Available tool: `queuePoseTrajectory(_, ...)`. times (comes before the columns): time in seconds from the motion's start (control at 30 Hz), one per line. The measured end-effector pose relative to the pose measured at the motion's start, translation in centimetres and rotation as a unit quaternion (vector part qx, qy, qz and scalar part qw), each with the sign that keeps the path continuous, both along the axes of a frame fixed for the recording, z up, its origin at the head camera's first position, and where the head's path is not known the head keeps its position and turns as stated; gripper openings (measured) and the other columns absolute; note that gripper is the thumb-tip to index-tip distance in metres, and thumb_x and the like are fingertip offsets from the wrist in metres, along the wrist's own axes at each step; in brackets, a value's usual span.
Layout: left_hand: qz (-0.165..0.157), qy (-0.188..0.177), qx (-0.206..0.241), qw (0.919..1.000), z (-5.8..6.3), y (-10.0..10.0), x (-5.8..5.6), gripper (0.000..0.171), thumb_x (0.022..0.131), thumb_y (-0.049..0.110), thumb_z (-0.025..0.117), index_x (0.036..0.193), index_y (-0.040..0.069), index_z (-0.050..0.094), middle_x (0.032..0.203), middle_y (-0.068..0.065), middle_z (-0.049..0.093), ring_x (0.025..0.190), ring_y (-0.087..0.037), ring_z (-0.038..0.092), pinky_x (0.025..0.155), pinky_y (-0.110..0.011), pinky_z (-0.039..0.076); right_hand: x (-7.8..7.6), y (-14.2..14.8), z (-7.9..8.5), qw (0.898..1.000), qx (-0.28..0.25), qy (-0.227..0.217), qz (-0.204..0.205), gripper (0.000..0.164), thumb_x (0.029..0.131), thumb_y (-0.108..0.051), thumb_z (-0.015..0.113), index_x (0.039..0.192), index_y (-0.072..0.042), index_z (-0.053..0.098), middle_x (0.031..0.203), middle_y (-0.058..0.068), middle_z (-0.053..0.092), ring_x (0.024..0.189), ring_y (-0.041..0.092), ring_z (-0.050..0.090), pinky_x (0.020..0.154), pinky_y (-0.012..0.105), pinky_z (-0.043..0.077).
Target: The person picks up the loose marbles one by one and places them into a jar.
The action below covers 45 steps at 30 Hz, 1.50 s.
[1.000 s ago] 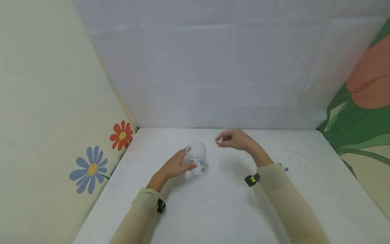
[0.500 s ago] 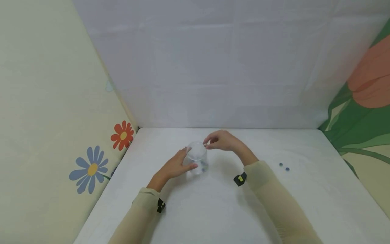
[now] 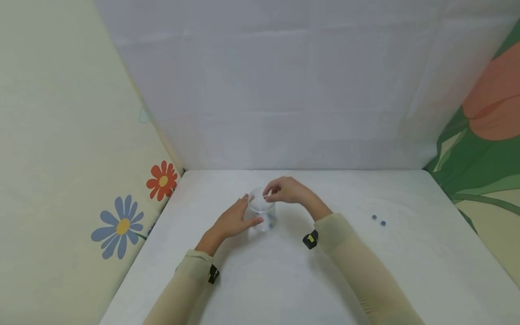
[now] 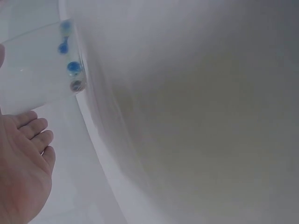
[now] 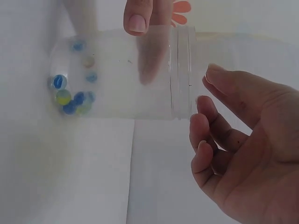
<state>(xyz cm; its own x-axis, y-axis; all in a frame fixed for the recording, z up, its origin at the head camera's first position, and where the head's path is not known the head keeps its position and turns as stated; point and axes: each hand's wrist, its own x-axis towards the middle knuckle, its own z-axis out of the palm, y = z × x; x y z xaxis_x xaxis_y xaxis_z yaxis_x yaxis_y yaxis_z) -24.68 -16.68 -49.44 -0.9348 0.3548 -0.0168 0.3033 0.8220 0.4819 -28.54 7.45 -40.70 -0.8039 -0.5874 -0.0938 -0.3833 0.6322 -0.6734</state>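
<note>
A clear plastic jar (image 3: 255, 215) stands uncapped on the white table. My left hand (image 3: 232, 220) grips it from the left, thumb (image 5: 138, 21) on the near side and fingers behind. Several blue, yellow-green and brownish glass marbles (image 5: 60, 82) lie at the jar's bottom; the left wrist view shows some blue marbles (image 4: 74, 67) through the wall. My right hand (image 3: 287, 189) is at the jar's mouth, fingertips over the rim. It pinches a small marble (image 3: 265, 197), seen only as a speck in the head view and hidden by the fingers in the right wrist view.
Two more marbles, a greenish one (image 3: 374, 217) and a blue one (image 3: 383, 223), lie on the table (image 3: 276, 280) right of the right forearm. A white cloth backdrop (image 3: 260, 90) rises behind the table. Flower-patterned panels border the left and right sides.
My right hand has moved left with the pinched marble, from beside the jar to over its mouth. The two marbles on the right came into full view. My left hand stays on the jar.
</note>
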Motion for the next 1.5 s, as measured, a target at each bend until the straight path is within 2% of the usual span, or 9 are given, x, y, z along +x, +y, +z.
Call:
queuePoseTrajectory(0.4,-0.002,-0.002,0.004,1.0000,0.2,0.0,0.2,0.095,0.093,0.066,0.059,0.162,0.010,0.024,0.167,-0.017,0.020,0.152,-0.036,0.026,0.117,-0.061,0.030,0.0,-0.6,0.1,1.000,0.011,0.000,-0.002,0.026,0.097,-0.029,0.070,0.121,-0.019,0.073,0.101,0.001,0.068,0.091,0.017,0.062,0.076,0.032,0.052)
queuePoseTrajectory(0.8,-0.005,-0.001,-0.004,1.0000,0.4,-0.2,0.3,0.095,0.093,0.067,0.057,0.161,0.009,0.025,0.167,-0.018,0.019,0.152,-0.038,0.025,0.118,-0.061,0.029,0.1,0.4,0.4,1.000,0.002,0.009,-0.019,0.028,0.099,-0.029,0.068,0.124,-0.018,0.072,0.107,0.004,0.069,0.095,0.019,0.064,0.080,0.036,0.054)
queuePoseTrajectory(0.97,0.004,-0.005,0.001,1.0000,0.5,0.0,0.3,0.095,0.093,0.063,0.061,0.162,0.009,0.024,0.167,-0.018,0.020,0.151,-0.038,0.026,0.117,-0.061,0.030,0.2,1.4,0.4,1.000,-0.002,0.016,-0.027,0.030,0.098,-0.030,0.068,0.125,-0.018,0.071,0.108,0.005,0.069,0.095,0.019,0.063,0.079,0.035,0.054)
queuePoseTrajectory(1.23,0.002,-0.003,-0.010,0.9999,0.2,0.0,0.2,0.094,0.094,0.063,0.060,0.162,0.009,0.024,0.167,-0.018,0.019,0.151,-0.038,0.025,0.118,-0.061,0.029,0.5,3.8,-0.1,0.999,0.002,0.019,-0.047,0.032,0.097,-0.033,0.069,0.126,-0.018,0.071,0.108,0.006,0.068,0.096,0.020,0.063,0.078,0.036,0.054)
queuePoseTrajectory(1.5,-0.003,0.000,-0.010,0.9999,0.0,-0.1,0.2,0.096,0.092,0.069,0.057,0.162,0.011,0.024,0.167,-0.016,0.018,0.153,-0.037,0.022,0.120,-0.058,0.026,1.4,6.7,-0.5,0.997,-0.010,-0.002,-0.076,0.035,0.097,-0.032,0.069,0.130,-0.018,0.069,0.112,0.007,0.067,0.101,0.023,0.062,0.082,0.039,0.054)
